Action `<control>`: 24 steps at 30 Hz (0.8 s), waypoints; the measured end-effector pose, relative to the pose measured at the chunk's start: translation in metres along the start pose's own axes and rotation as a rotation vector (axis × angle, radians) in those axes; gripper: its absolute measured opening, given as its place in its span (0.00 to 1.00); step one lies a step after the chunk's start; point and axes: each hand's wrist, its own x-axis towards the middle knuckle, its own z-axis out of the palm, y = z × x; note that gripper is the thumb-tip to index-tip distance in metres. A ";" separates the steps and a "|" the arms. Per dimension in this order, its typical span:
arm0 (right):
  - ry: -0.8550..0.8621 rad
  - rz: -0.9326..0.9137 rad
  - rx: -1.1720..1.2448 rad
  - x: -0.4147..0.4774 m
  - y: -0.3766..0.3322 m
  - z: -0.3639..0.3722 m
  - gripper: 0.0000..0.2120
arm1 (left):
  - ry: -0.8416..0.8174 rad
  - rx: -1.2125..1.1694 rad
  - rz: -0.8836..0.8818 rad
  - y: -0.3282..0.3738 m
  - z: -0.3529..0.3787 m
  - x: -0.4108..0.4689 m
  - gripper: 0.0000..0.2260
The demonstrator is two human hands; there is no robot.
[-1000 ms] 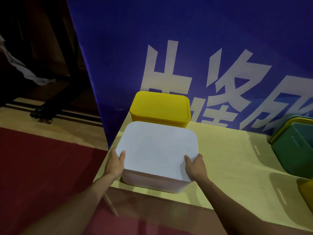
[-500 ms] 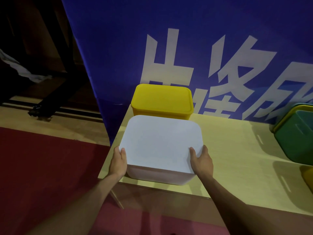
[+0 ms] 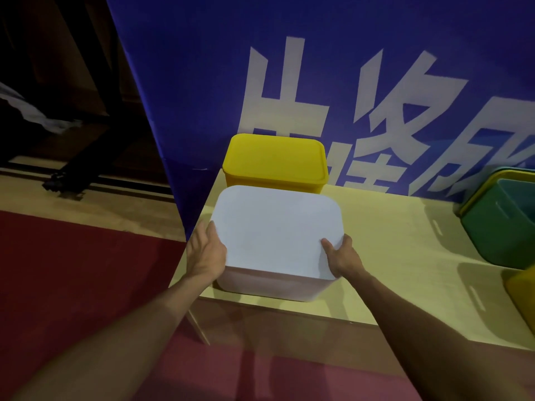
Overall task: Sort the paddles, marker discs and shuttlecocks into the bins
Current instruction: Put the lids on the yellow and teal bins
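A white lidded bin (image 3: 275,235) stands at the left front corner of the pale wooden table (image 3: 399,256). My left hand (image 3: 204,251) lies flat against the bin's left side with the thumb along the lid's edge. My right hand (image 3: 341,254) grips the lid's near right corner, thumb on top. A yellow lidded bin (image 3: 275,163) stands right behind the white one, touching it or nearly so. No paddles, discs or shuttlecocks are in view.
A green open bin (image 3: 503,227) nested in a yellow one sits at the table's right, and another yellow bin's corner (image 3: 522,296) shows at the right edge. A blue banner (image 3: 289,82) with white characters stands behind the table. Red carpet (image 3: 72,285) lies to the left.
The white bin has slid back toward the yellow bin with both hands on it. My left hand has flattened against its side.
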 end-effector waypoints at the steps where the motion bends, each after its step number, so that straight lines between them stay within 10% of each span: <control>1: -0.021 -0.003 -0.055 0.000 -0.002 -0.007 0.32 | 0.002 0.019 0.050 0.008 -0.002 -0.002 0.26; 24: 0.049 -0.547 -0.159 0.006 0.123 -0.321 0.11 | -0.216 -0.624 0.368 0.391 0.023 -0.124 0.10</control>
